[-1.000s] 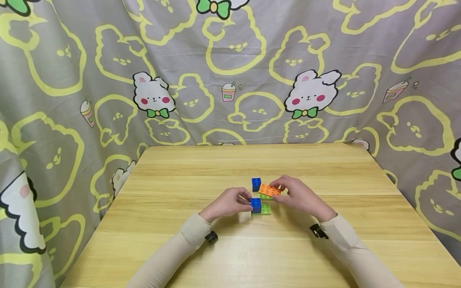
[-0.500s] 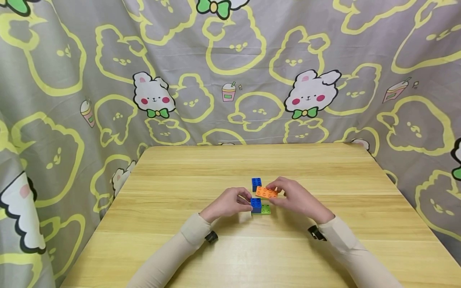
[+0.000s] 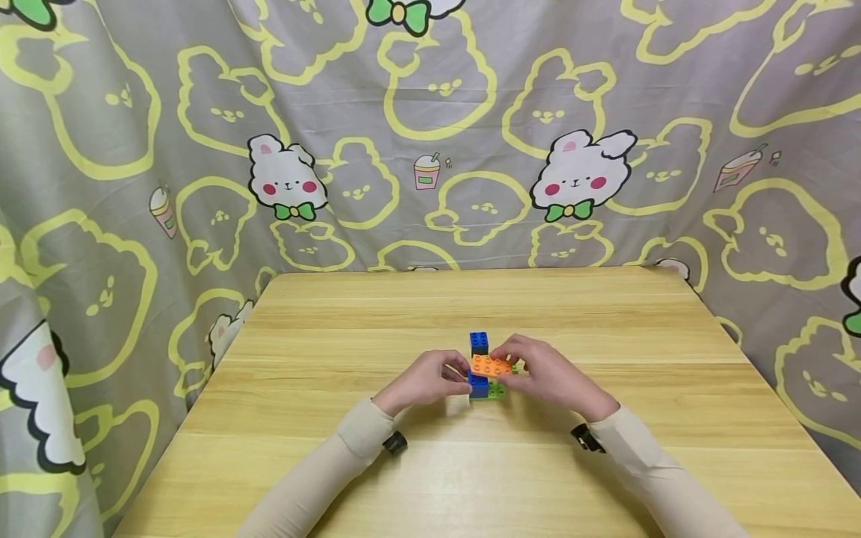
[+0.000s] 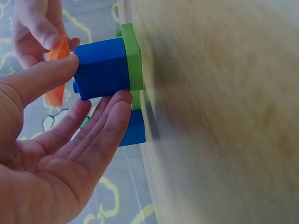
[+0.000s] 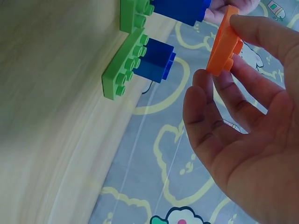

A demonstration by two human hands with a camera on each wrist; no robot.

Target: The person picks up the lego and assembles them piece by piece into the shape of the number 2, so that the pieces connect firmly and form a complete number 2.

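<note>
My left hand [image 3: 427, 373] holds the near blue toy building brick [image 4: 102, 70], its thumb at the top edge and its fingertips along the side. This brick stands on one end of a thin green brick [image 3: 496, 391] on the table. My right hand [image 3: 554, 377] pinches a flat orange brick [image 3: 489, 365] with two rows of studs between thumb and fingers. The orange brick is raised and slightly tilted, partly covering the near blue brick in the head view. Behind, another blue brick [image 5: 156, 60] sits on a second green brick [image 5: 122, 70], mostly hidden in the head view.
The wooden table [image 3: 430, 478] spreads around the bricks. A grey curtain [image 3: 430, 97] with yellow outlines and cartoon rabbits hangs behind it and along both sides. A black band [image 3: 394, 442] is at the left wrist, another [image 3: 588, 438] at the right.
My right hand has carried the orange brick left and toward me, from over the far green brick to over the near blue brick. The left hand has stayed in place.
</note>
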